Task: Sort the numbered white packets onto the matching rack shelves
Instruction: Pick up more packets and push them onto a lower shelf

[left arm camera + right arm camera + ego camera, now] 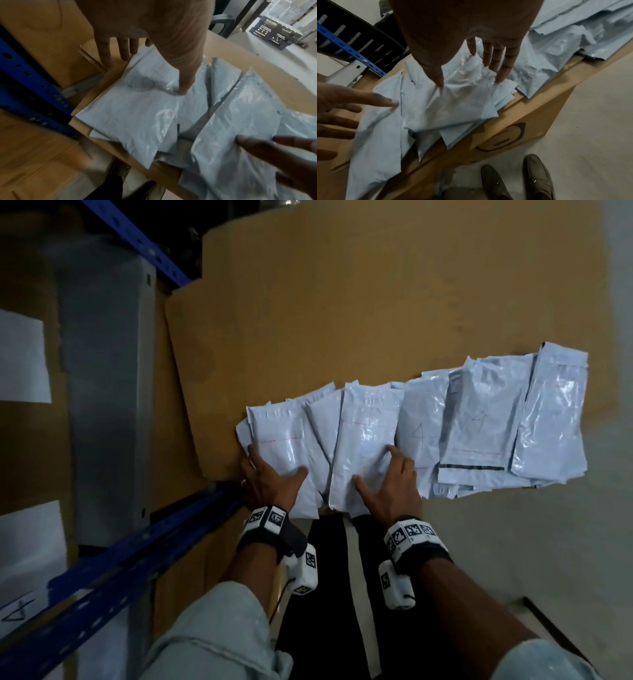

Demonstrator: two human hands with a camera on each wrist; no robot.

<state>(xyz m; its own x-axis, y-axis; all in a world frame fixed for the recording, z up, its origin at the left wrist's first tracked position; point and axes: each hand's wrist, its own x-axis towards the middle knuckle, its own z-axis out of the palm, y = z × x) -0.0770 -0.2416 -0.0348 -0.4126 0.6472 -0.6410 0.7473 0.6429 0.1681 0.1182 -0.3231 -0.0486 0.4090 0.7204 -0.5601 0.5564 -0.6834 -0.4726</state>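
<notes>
On top of the cardboard box (342,302), white packets (479,419) lie in an overlapping row beside the blue rack (113,570). Left hand (265,479) rests flat on the leftmost packet (277,440), fingers spread and nearly straight, thumb pressed on the film; it grips nothing. Right hand (390,484) likewise lies open on the next packet (368,422), fingertips dimpling the plastic, no pinch formed. Judgement: the step in hand is choosing and freeing one packet. To do it well, one hand should pin the neighbours while the other slides a single packet clear by its edge, the film being slick and the layers prone to drag together; the number should be read before lifting. Head view alone shows the full row, with "4" legible on two packets farther right and a "4" sheet (17,611) on the rack at lower left. Left wrist view shows a pen mark on the packet under the left hand, too blurred to read. Right wrist view alone shows the box's printed side, packets overhanging its near edge, and shoes (518,180) on the floor.
</notes>
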